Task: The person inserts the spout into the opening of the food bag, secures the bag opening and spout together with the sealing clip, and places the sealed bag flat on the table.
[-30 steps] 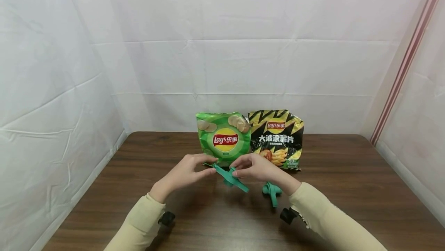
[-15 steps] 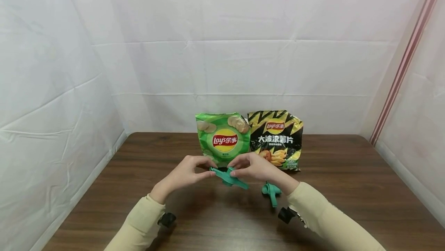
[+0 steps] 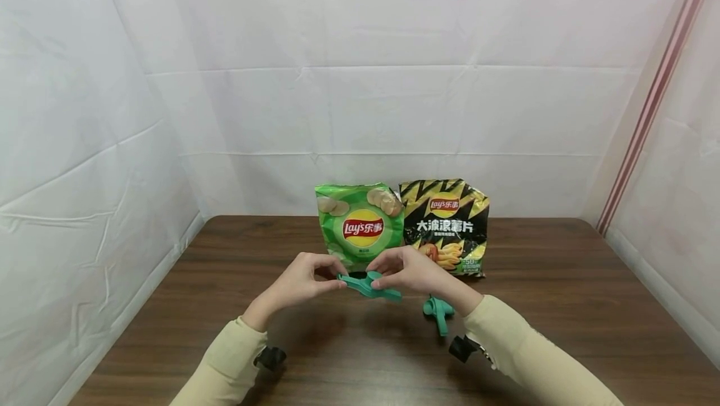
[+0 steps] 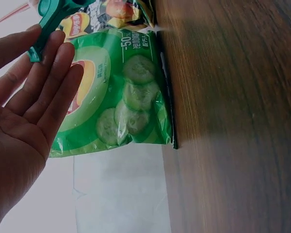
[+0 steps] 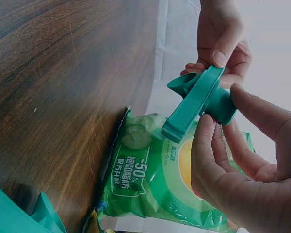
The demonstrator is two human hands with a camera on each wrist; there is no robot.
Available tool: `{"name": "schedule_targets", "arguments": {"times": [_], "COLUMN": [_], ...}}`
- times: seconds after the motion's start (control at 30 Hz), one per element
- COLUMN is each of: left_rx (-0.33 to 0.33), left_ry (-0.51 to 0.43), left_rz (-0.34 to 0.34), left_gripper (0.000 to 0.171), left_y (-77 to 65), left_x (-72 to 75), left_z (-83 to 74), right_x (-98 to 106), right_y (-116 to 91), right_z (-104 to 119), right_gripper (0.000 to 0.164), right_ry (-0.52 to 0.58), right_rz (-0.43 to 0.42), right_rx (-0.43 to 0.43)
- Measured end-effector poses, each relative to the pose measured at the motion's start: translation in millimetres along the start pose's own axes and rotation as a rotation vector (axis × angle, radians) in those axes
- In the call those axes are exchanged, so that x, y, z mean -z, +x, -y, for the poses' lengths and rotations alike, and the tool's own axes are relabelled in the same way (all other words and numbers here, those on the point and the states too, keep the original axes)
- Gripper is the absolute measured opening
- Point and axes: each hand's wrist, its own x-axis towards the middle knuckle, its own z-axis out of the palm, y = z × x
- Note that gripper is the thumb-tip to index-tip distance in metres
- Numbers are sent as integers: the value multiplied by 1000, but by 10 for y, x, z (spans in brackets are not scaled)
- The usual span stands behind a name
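Note:
Both hands hold a green bag-sealing clip [image 3: 368, 287] with a pouring spout, above the table in front of the chip bags. My left hand [image 3: 298, 276] pinches one end of its long bar between thumb and fingertips. In the right wrist view, the right hand [image 5: 252, 170] grips the round part on the clip's side with thumb and fingers, and the funnel-like spout [image 5: 182, 82] sticks out opposite. A second green clip [image 3: 439, 313] lies on the table below the right forearm. Behind the hands stands a green Lay's chip bag [image 3: 360, 206], its lower part partly covered by them.
Beside the green bag, on its right, a black and yellow Lay's bag [image 3: 450, 212] stands upright. The dark wood table [image 3: 236, 250] ends at white cloth walls [image 3: 394, 112] at the back and sides.
The held clip has turned from a steep slant to nearly level, its left end shifting slightly left and its right end rising. Both hands stay almost in place, still holding it.

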Motion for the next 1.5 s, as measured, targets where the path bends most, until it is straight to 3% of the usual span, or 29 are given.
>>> {"name": "schedule_targets", "arguments": {"times": [0.47,0.83,1.07,1.3,1.4,1.5], "left_rx": [30,26,56,46,49,42], "left_ry": [-55,-127,-142,-165,-172,-182], "left_rz": [-51,-120,-148,-146,-139,-138], "left_gripper": [11,9,10,11,10,11], "left_y": [-39,-56,-75,-123,-126,-107], "left_x": [-2,-3,2,74,74,37], "left_z": [11,47,-15,-296,-317,-168], "right_x": [-30,-86,-157,-262,-287,-283], "right_y": [-9,-6,-8,-16,-58,-130], "right_z": [28,-35,-99,-103,-2,183], "right_gripper": [28,47,53,41,33,28], "right_ry": [13,144,218,197,183,165], "right_rz": [-49,-168,-232,-289,-303,-317], "right_rx": [0,-39,4,29,58,64]}}
